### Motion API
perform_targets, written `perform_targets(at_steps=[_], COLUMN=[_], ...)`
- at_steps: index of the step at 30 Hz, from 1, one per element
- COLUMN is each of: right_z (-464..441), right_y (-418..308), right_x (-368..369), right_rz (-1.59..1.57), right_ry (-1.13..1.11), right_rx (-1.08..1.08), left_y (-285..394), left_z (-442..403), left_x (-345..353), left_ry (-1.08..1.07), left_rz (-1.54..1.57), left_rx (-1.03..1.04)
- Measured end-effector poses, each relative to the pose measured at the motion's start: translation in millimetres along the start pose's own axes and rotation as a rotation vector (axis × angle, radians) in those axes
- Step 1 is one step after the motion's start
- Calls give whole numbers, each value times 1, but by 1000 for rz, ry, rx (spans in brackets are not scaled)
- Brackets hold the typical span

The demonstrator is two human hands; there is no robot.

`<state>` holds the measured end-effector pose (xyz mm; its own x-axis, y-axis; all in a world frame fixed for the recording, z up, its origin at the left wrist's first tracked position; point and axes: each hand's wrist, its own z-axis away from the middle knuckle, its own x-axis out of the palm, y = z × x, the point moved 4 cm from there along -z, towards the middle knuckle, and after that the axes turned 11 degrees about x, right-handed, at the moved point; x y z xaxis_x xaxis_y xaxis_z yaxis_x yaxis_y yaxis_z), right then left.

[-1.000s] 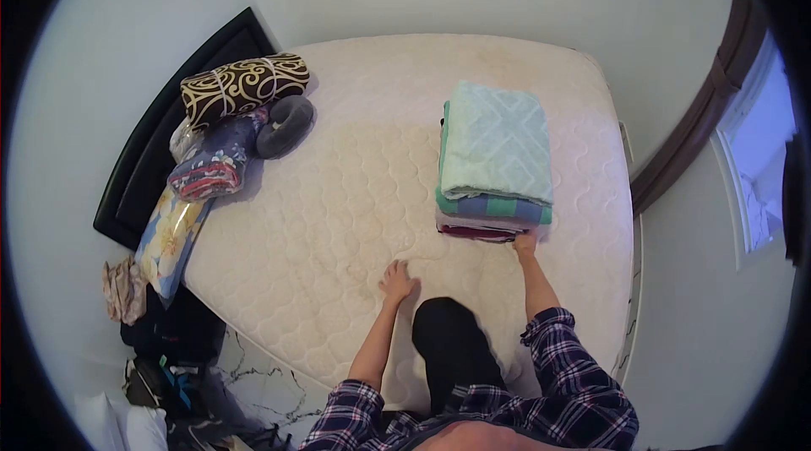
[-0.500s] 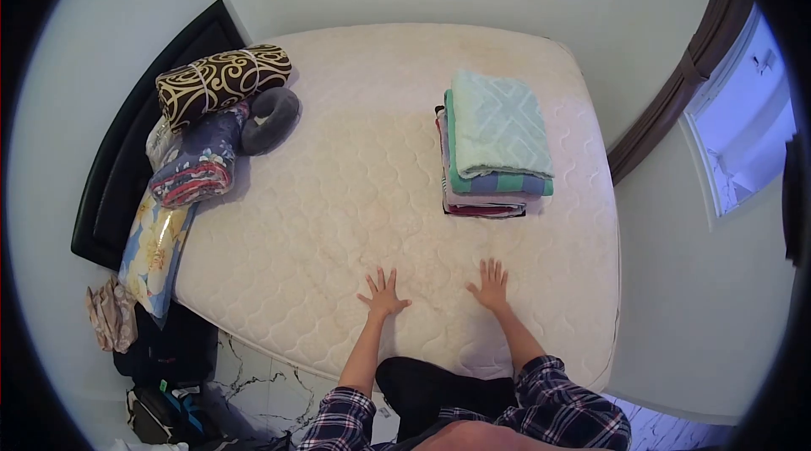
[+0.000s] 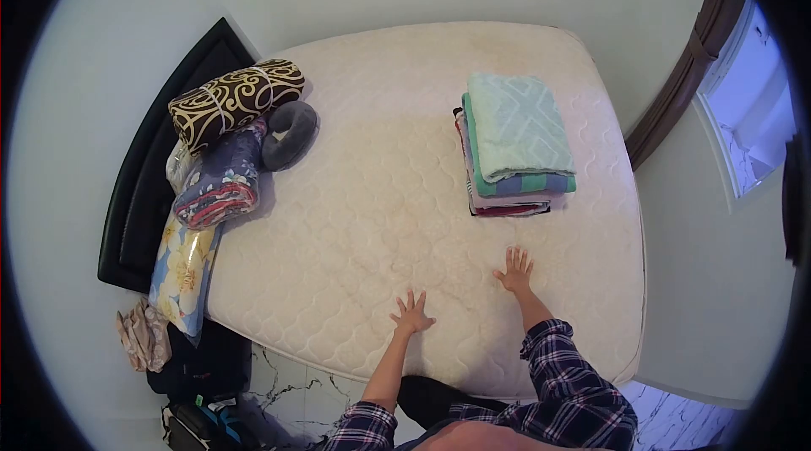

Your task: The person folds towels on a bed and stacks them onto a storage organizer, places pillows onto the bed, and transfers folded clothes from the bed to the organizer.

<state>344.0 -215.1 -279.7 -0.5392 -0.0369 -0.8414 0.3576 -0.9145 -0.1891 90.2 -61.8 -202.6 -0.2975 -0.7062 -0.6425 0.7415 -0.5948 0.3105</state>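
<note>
Left hand [image 3: 412, 316] and right hand [image 3: 514, 273]: empty, spread wide, palms down on the quilted mattress [image 3: 338, 223]. The folded textile stack [image 3: 522, 132] stands just beyond the right hand. Apparent step: bracing. Gripping the stack would require a forward reach.

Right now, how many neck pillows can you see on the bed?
1. The gray neck pillow lies on the mattress, beside the brown-and-cream roll and flowery bundle. Others could be hidden behind those.

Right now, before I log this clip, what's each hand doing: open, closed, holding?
Left hand: open on the mattress, holding nothing.
Right hand: open, also empty.
</note>
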Motion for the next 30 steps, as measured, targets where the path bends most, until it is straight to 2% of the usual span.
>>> perform_targets(at_steps=[2, 5, 8, 10, 11, 12, 14, 15, 17, 19, 20, 21, 23, 24, 25, 26, 27, 28, 29, 30], right_z=[-10, -6, -11, -46, -20, 2, 28, 7, -39, -54, -57, -63, -76, -84, -90, -98, -102, -65, -53, -47], right_y=[4, 5, -10, -17, -30, -47, -69, -72, -70, -73, -80, -84, -90, -95, -97, -95, -96, -97, -94, -95], right_x=[1, -6, -39, -58, -109, -160, -236, -255, -242, -252, -259, -268, -269, -272, -269, -271, -276, -305, -318, -333], right_rz=[18, 46, 64, -802, -1261, -1511, -1814, -1812, -2023, -2092, -2173, -2151, -2183, -2286, -2279, -2225, -2168, -2128, -2121, -2132], right_ry=[34, -72, 25, -383, -106, 264, 268, 272, -103, -175, -186, -207, -226, -259, -282, -143, -4, 73, 61, -41], right_rx=[7, 35, -15, -68, -184, -323, -160, -168, 98, 326, 392, 359, 507, 365, 363, 346, 320, 224, 216, -41], left_y=[-4, 4, 8, -5, -21, -29, -22, -20, -21, -17, -10, 8, 29, 35, 44, 52, 64, 84, 100, 111], left_z=[-6, -6, 3, -6, -20, -23, 11, 26, 62, 78, 90, 102, 131, 134, 137, 136, 136, 138, 138, 134], left_x=[-2, -2, -5, 0, 15, 28, 31, 34, 62, 79, 86, 84, 83, 84, 88, 88, 79, 62, 44, 28], left_ry=[-5, -4, 87, 167, 214, 252, 350, 356, 361, 407, 425, 458, 509, 526, 575, 624, 640, 629, 614, 559], left_rz=[3, -16, 11, 73, 126, 182, 397, 377, 407, 496, 546, 567, 699, 704, 870, 1034, 1036, 1141, 1245, 1226], left_rx=[3, 8, 6, 24, 134, 248, 412, 390, 336, 280, 228, 221, 50, 33, 15, 1, -2, 71, 145, 159])
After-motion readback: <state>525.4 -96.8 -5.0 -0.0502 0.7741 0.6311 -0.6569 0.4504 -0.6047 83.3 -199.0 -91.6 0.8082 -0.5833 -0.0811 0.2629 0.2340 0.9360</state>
